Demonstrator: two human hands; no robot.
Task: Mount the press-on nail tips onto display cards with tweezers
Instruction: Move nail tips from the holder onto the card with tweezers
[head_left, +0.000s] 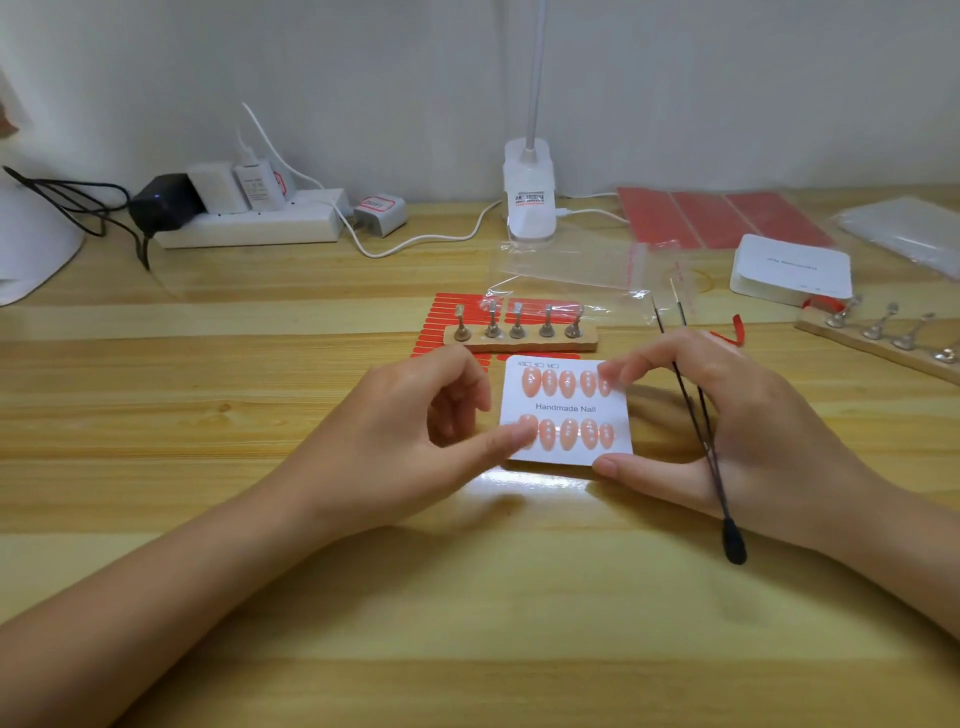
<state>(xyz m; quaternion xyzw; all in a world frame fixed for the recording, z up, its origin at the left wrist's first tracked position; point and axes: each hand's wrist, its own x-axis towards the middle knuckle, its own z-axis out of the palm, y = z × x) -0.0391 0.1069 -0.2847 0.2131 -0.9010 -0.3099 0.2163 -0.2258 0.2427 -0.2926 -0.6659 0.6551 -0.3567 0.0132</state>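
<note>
10 pink nail tips, white card printed "Handmade Nail", tweezers

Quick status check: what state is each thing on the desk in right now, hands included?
Display card: flat on desk, both rows filled, five nail tips each.
Left hand: fingertip pressing the lower-left nail tip.
Right hand: steadying the card's right edge, tweezers tucked in it.
Tweezers: tips apart, holding nothing.
Nail stand: five holders upright, whether loaded is unclear.
Clear bag: lying flat.
Power strip: adapters plugged in.
</note>
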